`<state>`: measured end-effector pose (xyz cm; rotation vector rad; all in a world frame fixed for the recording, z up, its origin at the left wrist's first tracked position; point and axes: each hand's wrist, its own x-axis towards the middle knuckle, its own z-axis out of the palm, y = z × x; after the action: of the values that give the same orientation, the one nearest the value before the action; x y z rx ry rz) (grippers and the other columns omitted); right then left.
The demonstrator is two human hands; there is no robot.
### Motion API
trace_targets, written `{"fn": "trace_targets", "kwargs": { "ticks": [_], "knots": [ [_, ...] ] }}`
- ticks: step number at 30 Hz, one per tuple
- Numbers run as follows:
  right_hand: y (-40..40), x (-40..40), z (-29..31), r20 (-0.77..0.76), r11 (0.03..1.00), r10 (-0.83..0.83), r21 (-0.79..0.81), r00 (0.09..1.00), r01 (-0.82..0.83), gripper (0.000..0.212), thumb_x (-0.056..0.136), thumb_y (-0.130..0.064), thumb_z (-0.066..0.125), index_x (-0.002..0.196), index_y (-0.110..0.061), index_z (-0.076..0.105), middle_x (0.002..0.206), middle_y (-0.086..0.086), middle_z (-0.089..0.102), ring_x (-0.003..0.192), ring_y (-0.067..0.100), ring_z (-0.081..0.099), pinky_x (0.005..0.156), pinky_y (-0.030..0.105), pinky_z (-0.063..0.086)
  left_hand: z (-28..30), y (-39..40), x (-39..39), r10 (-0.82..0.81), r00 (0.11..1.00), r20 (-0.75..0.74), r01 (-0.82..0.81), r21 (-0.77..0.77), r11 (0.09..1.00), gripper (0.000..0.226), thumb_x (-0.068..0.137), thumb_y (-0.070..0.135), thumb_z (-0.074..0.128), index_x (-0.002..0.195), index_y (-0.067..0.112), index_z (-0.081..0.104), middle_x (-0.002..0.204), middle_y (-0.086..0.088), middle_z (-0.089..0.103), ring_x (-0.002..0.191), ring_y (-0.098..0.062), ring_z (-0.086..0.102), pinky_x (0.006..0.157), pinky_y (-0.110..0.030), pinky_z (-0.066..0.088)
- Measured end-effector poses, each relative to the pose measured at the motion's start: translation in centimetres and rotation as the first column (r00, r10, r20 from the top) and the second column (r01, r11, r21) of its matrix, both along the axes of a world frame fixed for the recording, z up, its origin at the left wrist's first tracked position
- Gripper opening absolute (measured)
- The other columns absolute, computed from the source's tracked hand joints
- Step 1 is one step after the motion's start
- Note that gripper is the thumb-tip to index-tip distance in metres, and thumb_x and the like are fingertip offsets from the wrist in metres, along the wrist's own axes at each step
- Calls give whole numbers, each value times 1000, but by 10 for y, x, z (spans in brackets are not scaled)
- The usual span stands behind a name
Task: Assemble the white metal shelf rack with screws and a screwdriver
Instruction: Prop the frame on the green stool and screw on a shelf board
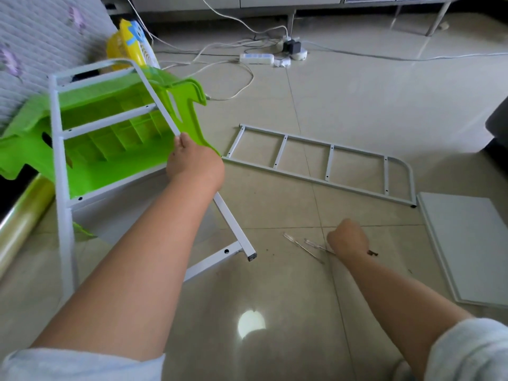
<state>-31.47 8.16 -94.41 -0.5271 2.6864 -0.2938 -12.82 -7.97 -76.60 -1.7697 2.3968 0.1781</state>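
Floor tiles are smooth, shiny and pale, with lots of open room in the middle and at the bottom of the frame. Left hand grips the right rail of a white metal side frame, which stands tilted at the left of the frame with one square foot on the tile. Behind it lies a bright green plastic stool, tipped over. A second side frame lies flat in the middle right, shaped like a ladder with one rounded end. Flat white shelf panels lie stacked at the right edge. Right hand is curled low on the floor, touching thin clear-handled screwdrivers; I cannot tell if it holds anything. White cords snake across the top.
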Motion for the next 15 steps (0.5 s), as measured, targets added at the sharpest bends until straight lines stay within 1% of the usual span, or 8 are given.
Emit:
{"fn": "trace_targets", "kwargs": {
  "ticks": [3, 5, 7, 8, 10, 12, 14, 15],
  "knots": [
    [-39, 15, 30, -30, 981, 103, -160, 994, -106, 25, 82, -7, 47, 104, 0, 56, 111, 17, 55, 96, 33, 55, 71, 29, 39, -3, -2, 4, 7, 997, -80, -7, -2, 1000, 50, 95, 5, 29, 143, -6, 20, 156, -13, -4, 144, -23, -1, 113, -36, 15],
    [-64, 28, 50, -3, 940, 148, -309, 989, -141, 15, 82, -7, 47, 92, -2, 57, 105, 15, 53, 84, 28, 49, 68, 27, 36, -4, -3, 9, -25, 987, -159, 23, -14, 1000, 48, 98, 10, 29, 142, -6, 20, 155, -15, 2, 144, -25, 3, 113, -35, 15],
    [-88, 41, 72, 24, 866, 205, -471, 979, -169, 6, 80, -5, 48, 80, -6, 54, 97, 12, 52, 79, 23, 49, 67, 26, 37, -6, -4, 17, -95, 969, -226, 87, -43, 995, 46, 100, 13, 30, 140, -8, 22, 154, -19, 9, 143, -28, 8, 113, -34, 14],
    [-98, 48, 84, 31, 819, 234, -545, 972, -180, 7, 79, -5, 48, 76, -8, 53, 94, 11, 55, 79, 24, 53, 66, 27, 40, -7, -4, 22, -122, 960, -251, 112, -54, 992, 46, 100, 15, 30, 140, -8, 22, 153, -20, 11, 143, -28, 10, 112, -33, 14],
    [-115, 59, 107, 62, 721, 266, -676, 962, -155, 7, 78, -7, 51, 74, -11, 55, 89, 14, 62, 81, 29, 63, 71, 33, 48, -8, -4, 35, -153, 944, -292, 140, -67, 988, 47, 101, 16, 29, 142, -6, 22, 154, -18, 12, 143, -27, 11, 112, -32, 13],
    [-126, 69, 128, 116, 635, 292, -766, 949, -102, 7, 77, -6, 53, 77, -12, 57, 83, 11, 64, 78, 29, 66, 75, 36, 51, -10, -3, 49, -170, 938, -301, 148, -96, 984, 46, 101, 15, 29, 142, -3, 23, 154, -16, 14, 143, -25, 12, 112, -32, 14],
    [-135, 79, 147, 117, 577, 340, -809, 933, -109, 15, 76, -4, 54, 71, -18, 54, 76, 6, 63, 77, 30, 67, 79, 40, 53, -12, -3, 65, -170, 957, -234, 141, -133, 981, 45, 98, 8, 32, 141, 0, 27, 153, -14, 19, 142, -24, 16, 111, -32, 17],
    [-139, 84, 156, 102, 556, 370, -821, 923, -132, 21, 76, -3, 54, 67, -23, 53, 72, 5, 63, 75, 29, 67, 79, 42, 54, -11, -3, 73, -155, 970, -190, 126, -156, 980, 45, 94, 3, 34, 139, 2, 32, 151, -13, 25, 140, -25, 22, 109, -32, 22]
  ]
}}
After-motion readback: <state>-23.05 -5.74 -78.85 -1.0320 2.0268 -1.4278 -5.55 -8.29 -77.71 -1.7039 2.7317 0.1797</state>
